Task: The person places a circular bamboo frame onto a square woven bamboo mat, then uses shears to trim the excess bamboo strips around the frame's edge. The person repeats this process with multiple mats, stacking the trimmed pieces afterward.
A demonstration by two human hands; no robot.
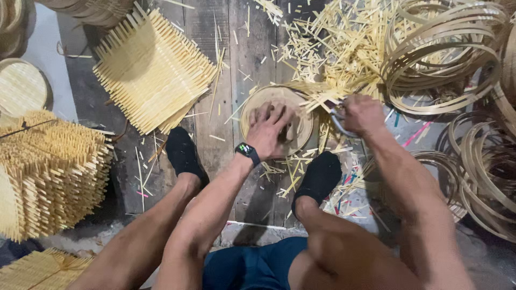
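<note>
Bare knees and blue shorts [252,266] fill the bottom of the view, and between the two black-socked feet [183,153] a round woven bamboo tray [277,126] lies flat on the plank floor [244,48], near its middle. The left hand [269,131] is spread with fingers apart, pressing down on the tray's weave to keep it from turning. The right hand [363,114] is closed on what looks like a pair of scissors [338,115] at the tray's right rim, where loose strip ends [314,99] stick out; the blades are too hidden to tell how they stand. By the look of it the step in hand is trimming the overhanging ends around the rim, and the next move seems to call for turning the tray a little under the left palm. Cut offcuts [333,37] litter the floor's far edge, coiled bamboo hoops [446,53] lie toward the right edge, and untrimmed square mats [153,70] are stacked toward the left.
</note>
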